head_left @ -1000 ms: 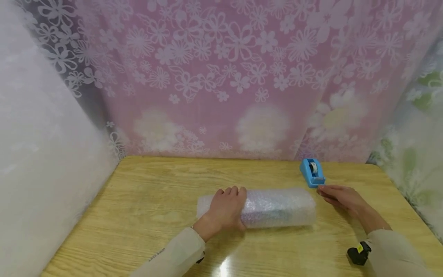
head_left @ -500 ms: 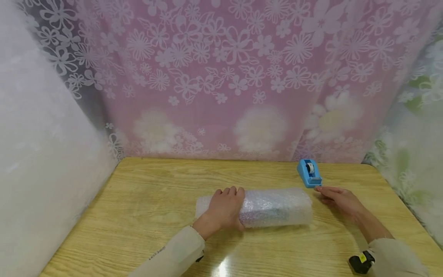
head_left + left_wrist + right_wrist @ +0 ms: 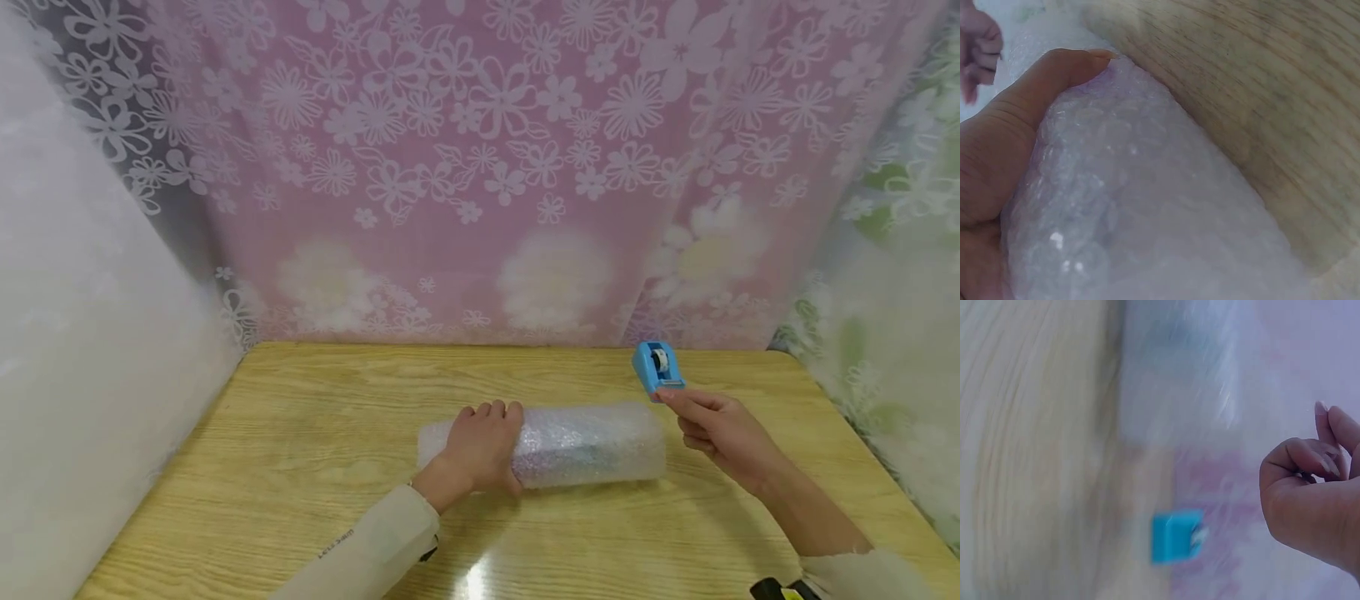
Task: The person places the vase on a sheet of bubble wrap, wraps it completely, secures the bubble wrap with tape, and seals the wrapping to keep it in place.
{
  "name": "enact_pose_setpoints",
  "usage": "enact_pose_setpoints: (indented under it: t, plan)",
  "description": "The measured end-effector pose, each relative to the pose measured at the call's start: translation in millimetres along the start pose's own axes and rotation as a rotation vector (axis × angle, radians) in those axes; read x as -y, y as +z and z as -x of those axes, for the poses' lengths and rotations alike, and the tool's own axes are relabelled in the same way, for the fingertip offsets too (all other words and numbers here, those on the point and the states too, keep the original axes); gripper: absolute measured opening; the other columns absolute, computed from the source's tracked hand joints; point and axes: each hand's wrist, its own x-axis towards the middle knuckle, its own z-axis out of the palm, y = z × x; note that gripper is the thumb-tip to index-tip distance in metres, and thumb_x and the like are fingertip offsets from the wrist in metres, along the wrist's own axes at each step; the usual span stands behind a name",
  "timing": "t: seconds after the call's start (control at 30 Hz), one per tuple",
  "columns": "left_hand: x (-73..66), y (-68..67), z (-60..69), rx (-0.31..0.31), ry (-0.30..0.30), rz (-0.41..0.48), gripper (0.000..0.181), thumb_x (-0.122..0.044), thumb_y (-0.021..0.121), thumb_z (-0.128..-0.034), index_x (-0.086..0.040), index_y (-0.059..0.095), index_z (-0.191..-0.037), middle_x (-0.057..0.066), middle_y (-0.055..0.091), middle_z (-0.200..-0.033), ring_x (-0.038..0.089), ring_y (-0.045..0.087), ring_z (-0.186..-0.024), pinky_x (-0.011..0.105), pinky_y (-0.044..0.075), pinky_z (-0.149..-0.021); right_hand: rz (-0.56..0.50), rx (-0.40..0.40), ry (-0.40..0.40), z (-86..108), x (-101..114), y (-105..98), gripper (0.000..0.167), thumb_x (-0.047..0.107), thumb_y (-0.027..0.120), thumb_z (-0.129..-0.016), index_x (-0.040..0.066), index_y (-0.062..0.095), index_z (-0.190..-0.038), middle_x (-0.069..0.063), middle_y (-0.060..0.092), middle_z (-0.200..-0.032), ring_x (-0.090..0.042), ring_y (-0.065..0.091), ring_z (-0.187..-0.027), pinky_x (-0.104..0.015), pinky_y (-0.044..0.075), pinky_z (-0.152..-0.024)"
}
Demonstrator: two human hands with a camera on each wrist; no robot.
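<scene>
A long bundle rolled in bubble wrap (image 3: pixel 592 446) lies across the table, with purple and bluish tints showing through. My left hand (image 3: pixel 480 450) grips its left part, fingers over the far side and thumb along the near side; the left wrist view shows the thumb (image 3: pixel 1054 78) pressing into the wrap. Beyond the bundle's right end my right hand (image 3: pixel 723 437) is raised, thumb and index fingertips together in front of the blue tape dispenser (image 3: pixel 652 367). It seems to pinch clear tape, which is barely visible. The other right fingers curl in.
The wooden table (image 3: pixel 322 417) has its back edge against a pink floral curtain (image 3: pixel 450 250). A whitish sheet (image 3: pixel 112 333) hangs on the left and a green-and-white floral one (image 3: pixel 885 333) on the right.
My right hand has risen from beside the dispenser's cutter, its fingertips now overlapping the dispenser in the head view. The left hand keeps its grip; the whole scene shifts slightly left.
</scene>
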Motion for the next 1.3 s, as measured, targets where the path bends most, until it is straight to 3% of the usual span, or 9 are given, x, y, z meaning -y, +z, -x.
enact_pose_setpoints:
  t: [0.23, 0.53, 0.8, 0.93, 1.1, 1.2, 1.3]
  plan:
    - [1.1, 0.6, -1.1, -0.009, -0.003, -0.015, 0.078, -0.061, 0.082, -0.0579, -0.013, 0.046, -0.107, 0.002, 0.051, -0.094, 0.019, 0.053, -0.086, 0.037, 0.045, -0.077, -0.019, 0.141, 0.03, 3.0, 13.5, 46.1, 0.031, 0.019, 0.044, -0.103, 0.008, 0.064, -0.124, 0.007, 0.031, -0.057, -0.019, 0.011, -0.048, -0.035, 0.017, -0.05]
    - [1.1, 1.4, -2.6, -0.017, -0.008, -0.006, 0.078, -0.06, 0.084, -0.0559, -0.013, 0.046, -0.105, 0.002, 0.052, -0.094, 0.02, 0.054, -0.088, 0.038, 0.045, -0.077, -0.103, 0.216, 0.114, -1.6, -7.1, 96.3, 0.028, 0.02, 0.048, -0.101, 0.009, 0.068, -0.117, 0.01, 0.034, -0.057, -0.01, 0.016, -0.046, -0.028, 0.015, -0.046]
    - [-1.6, 2.4, -3.7, -0.05, -0.002, -0.022, 0.08, -0.061, 0.086, -0.052, -0.012, 0.047, -0.102, 0.004, 0.053, -0.093, 0.022, 0.056, -0.089, 0.04, 0.047, -0.076, -0.072, 0.158, 0.155, -12.4, -25.4, 124.6, 0.032, 0.024, 0.056, -0.097, 0.0, 0.067, -0.116, 0.011, 0.034, -0.055, -0.002, 0.024, -0.045, -0.018, 0.022, -0.043]
    - [-2.8, 2.4, -4.1, -0.05, -0.003, -0.018, 0.079, -0.06, 0.086, -0.052, -0.012, 0.047, -0.101, 0.004, 0.053, -0.092, 0.022, 0.056, -0.088, 0.04, 0.046, -0.076, 0.007, 0.099, 0.155, -19.4, -27.7, 133.9, 0.039, 0.028, 0.06, -0.095, -0.003, 0.065, -0.117, 0.01, 0.032, -0.053, -0.003, 0.023, -0.044, -0.018, 0.024, -0.042]
    - [-3.1, 2.6, -3.6, -0.049, 0.0, -0.016, 0.077, -0.058, 0.086, -0.0528, -0.012, 0.046, -0.099, 0.003, 0.05, -0.089, 0.021, 0.054, -0.085, 0.04, 0.046, -0.074, 0.14, 0.009, 0.145, -25.2, -32.2, 140.4, 0.037, 0.031, 0.064, -0.091, 0.002, 0.07, -0.113, 0.008, 0.032, -0.053, -0.005, 0.023, -0.044, -0.02, 0.025, -0.042]
    - [-3.1, 3.2, -3.6, -0.051, 0.001, -0.016, 0.077, -0.058, 0.086, -0.0528, -0.012, 0.045, -0.099, 0.003, 0.05, -0.089, 0.021, 0.054, -0.084, 0.039, 0.045, -0.074, 0.216, -0.041, 0.109, -26.4, -35.1, 141.5, 0.036, 0.033, 0.064, -0.091, 0.004, 0.071, -0.111, 0.004, 0.058, -0.067, -0.007, 0.037, -0.054, -0.021, 0.036, -0.051]
    - [-2.9, 3.7, -4.2, -0.058, 0.0, -0.023, 0.076, -0.058, 0.086, -0.0528, -0.012, 0.045, -0.098, 0.003, 0.05, -0.089, 0.021, 0.054, -0.084, 0.039, 0.045, -0.074, 0.269, -0.079, 0.065, -27.2, -37.3, 143.0, 0.034, 0.033, 0.065, -0.091, 0.006, 0.072, -0.108, -0.002, 0.07, -0.098, -0.01, 0.052, -0.078, -0.025, 0.044, -0.072]
